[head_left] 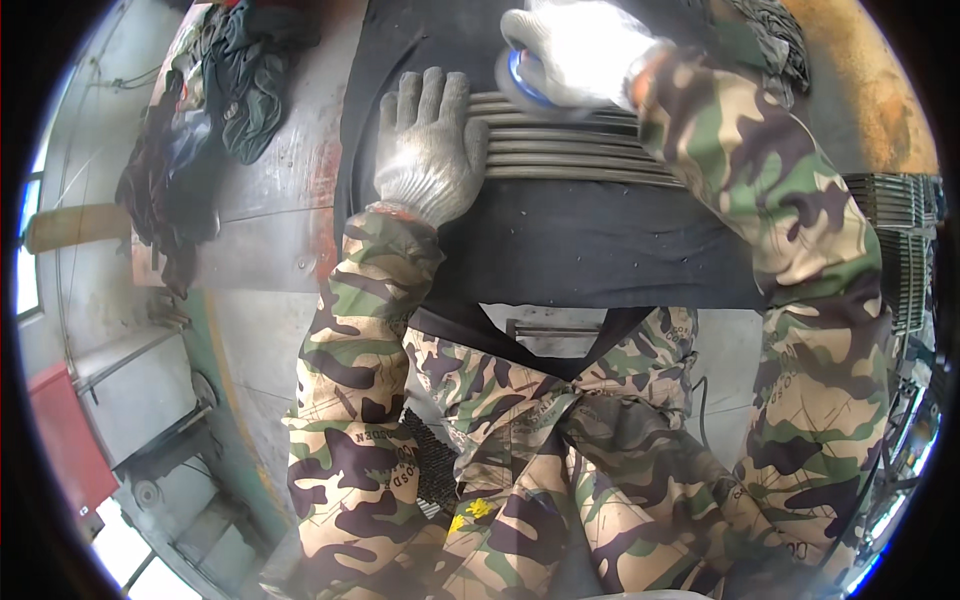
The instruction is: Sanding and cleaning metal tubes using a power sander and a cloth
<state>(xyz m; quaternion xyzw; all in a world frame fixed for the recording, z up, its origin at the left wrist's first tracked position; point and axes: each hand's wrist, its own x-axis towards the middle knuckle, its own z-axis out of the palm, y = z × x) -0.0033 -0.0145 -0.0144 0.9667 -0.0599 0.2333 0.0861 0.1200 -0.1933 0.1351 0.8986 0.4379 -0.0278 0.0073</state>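
1. Pressing left hand (428,150), fingers flat and spread, on metal rods (570,150) at upper centre of frame, atop black tabletop (590,245).
2. Gripping blue-hubbed grinding disc (528,78) with right hand (575,50), fingers curled around it.
3. Keeping the disc clear of the flat glove, probably wisest.

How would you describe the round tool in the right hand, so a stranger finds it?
Find the black mat, then the grey metal rods lying on it. At their far edge, the white-gloved right hand grips a blurred disc tool with a blue centre, the only round thing there.
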